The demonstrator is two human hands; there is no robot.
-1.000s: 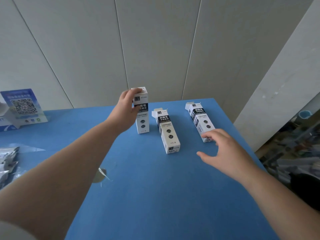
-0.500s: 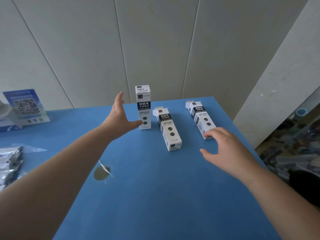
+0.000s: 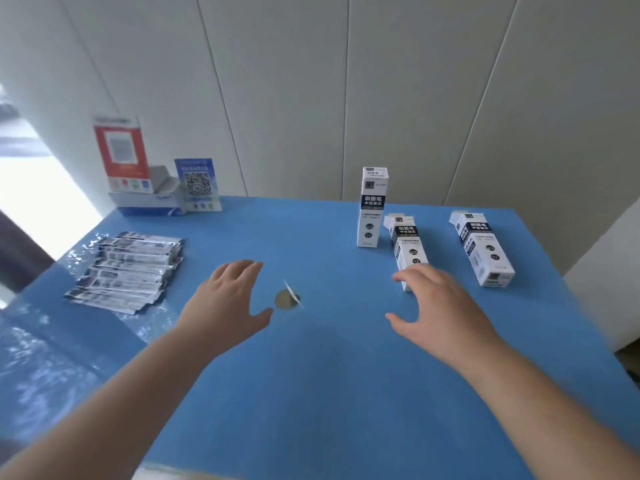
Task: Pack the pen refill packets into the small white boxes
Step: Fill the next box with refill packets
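left hand spread, empty | right hand spread, empty

Empty hands hover over blue table.

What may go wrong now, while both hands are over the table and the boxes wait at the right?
The upright box stands on its narrow end, so a passing left hand might tip it. The right hand hovers by the middle lying box and may push it askew. The refill packets lie fanned on shiny film; a grab may take several.
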